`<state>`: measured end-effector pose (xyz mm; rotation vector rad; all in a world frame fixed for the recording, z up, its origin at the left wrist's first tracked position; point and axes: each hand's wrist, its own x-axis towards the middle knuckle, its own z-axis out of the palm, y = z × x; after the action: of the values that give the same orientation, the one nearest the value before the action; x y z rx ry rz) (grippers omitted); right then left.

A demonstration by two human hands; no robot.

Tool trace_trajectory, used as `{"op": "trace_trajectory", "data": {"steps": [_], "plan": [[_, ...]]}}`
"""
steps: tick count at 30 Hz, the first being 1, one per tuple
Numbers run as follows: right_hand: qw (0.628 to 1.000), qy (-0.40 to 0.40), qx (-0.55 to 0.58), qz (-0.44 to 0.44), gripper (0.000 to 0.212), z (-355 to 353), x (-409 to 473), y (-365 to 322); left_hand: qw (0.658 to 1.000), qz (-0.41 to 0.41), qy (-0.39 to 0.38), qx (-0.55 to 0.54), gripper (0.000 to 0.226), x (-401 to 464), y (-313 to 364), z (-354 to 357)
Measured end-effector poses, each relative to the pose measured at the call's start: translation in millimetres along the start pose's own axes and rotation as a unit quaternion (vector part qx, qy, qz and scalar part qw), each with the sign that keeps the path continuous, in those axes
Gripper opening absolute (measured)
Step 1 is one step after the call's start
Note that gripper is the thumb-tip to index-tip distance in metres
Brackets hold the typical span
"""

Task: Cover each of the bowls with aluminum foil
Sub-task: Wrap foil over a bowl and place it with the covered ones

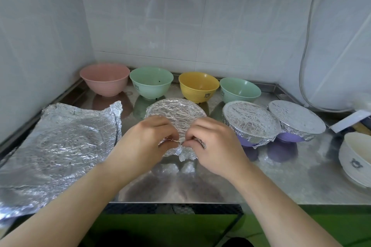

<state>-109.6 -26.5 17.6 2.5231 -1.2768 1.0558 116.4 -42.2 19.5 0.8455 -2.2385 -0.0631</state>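
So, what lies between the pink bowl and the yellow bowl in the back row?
One uncovered green bowl stands between the pink bowl and the yellow bowl, as the head view shows.

- center bowl [175,112]: foil over top, crinkled, near edge bunched
- 2 purple bowls, foil-capped: [251,121] + [296,119], right of center, touching
- back row uncovered, upright: pink bowl [104,79], green bowl [151,82], yellow bowl [198,85], 2nd green bowl [240,90]
- white bowl [356,156] far right, uncovered
- foil sheets [60,146] flat at left, wrinkled

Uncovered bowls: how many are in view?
5: pink bowl, green bowl, yellow bowl, second green bowl along the back wall; white bowl at right edge.
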Motion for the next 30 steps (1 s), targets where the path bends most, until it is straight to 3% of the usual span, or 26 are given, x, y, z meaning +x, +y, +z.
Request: {"op": "trace_trajectory", "data": {"steps": [14, 21, 30], "plan": [[1.0, -0.001, -0.004, 0.006, 0.016, -3.5, 2.9, 1.0, 1.0, -0.028, -0.006, 0.006, 0.02, -5.8, -14.7, -12.8], [1.0, -0.018, 0.009, -0.009, 0.01, 8.3, 6.7, -7.8, 1.0, -0.004, -0.005, 0.013, 0.017, -4.9, -4.8, -6.3], [0.999, -0.006, -0.017, 0.028, 0.014, 3.3, 5.6, -12.5, 1.0, -0.008, -0.006, 0.017, 0.016, -7.0, -6.4, -10.9]]}}
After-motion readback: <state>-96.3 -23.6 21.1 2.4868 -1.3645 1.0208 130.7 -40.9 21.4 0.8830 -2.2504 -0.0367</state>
